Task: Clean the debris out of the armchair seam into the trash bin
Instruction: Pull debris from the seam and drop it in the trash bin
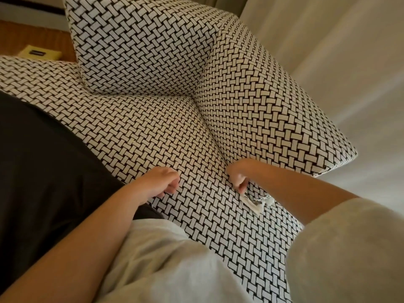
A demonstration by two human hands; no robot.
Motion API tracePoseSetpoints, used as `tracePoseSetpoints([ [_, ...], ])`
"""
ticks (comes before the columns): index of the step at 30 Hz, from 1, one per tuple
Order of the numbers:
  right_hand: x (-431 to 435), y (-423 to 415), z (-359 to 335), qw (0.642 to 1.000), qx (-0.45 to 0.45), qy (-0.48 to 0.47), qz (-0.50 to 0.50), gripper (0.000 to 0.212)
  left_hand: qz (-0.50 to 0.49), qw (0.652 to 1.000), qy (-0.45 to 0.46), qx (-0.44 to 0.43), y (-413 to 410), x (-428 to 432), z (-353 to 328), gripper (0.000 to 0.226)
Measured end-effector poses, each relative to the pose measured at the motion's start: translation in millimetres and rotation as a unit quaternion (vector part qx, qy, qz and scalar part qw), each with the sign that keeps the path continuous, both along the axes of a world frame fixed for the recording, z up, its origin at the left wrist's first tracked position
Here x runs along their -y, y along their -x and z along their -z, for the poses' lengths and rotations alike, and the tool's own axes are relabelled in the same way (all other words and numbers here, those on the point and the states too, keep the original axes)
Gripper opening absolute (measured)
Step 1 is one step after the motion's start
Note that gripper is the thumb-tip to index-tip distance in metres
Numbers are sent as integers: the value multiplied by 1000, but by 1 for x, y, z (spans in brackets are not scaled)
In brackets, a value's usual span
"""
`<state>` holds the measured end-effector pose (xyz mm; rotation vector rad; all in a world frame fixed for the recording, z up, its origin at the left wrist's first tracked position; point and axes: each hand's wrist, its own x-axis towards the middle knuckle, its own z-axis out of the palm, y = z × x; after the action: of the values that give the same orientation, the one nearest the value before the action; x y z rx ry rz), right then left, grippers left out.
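Pale curtains [328,51] hang behind & right of a black-and-white basket-weave fabric armchair [153,127]. R hand [238,178] sits at the seam btwn seat & right armrest, fingers curled, pinching the top end of a crumpled white paper scrap [254,203] that lies on the seat by that seam. L hand [159,182] rests on the seat nearby, fingers loosely curled, holding nothing. Dark cloth [43,160] covers the seat's left side.
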<state>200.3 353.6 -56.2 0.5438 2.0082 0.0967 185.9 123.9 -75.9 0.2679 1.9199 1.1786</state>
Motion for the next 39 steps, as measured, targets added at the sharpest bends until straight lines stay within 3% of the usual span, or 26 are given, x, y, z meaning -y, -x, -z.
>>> tracePoseSetpoints([
  [4,9,-2,-23,992,-91,88,-19,13,23,1000,9,-6,-2,-3,-3,25],
  [8,36,-10,-52,935,-252,248,39,16,69,997,15,-41,-15,-14,-15,37],
  [12,65,-36,-57,828,-350,404,170,18,-12,986,-111,123,-30,-31,-41,41],
  [15,74,-57,-46,772,-438,411,207,19,-75,953,-184,228,-35,-38,-51,45],
  [18,73,-83,-33,719,-544,385,196,22,-114,938,-190,267,-46,-51,-58,43],
  [20,75,-104,-24,690,-593,372,182,25,-136,953,-147,227,-58,-64,-59,38],
  [23,66,-135,-3,637,-690,311,144,24,-70,997,-19,37,-71,-75,-49,32],
  [25,48,-149,12,652,-718,206,128,20,-51,999,7,-19,-74,-72,-42,26],
  [28,15,-167,35,720,-685,37,101,17,-32,999,21,-6,-77,-70,-35,26],
  [31,0,-175,55,766,-636,-37,87,31,-44,999,22,10,-77,-71,-30,26],
  [35,0,-173,69,747,-660,-58,61,22,-84,995,-23,54,-85,-79,-34,26],
  [39,2,-166,64,710,-703,-3,48,8,-160,985,-44,51,-95,-94,-40,27],
])
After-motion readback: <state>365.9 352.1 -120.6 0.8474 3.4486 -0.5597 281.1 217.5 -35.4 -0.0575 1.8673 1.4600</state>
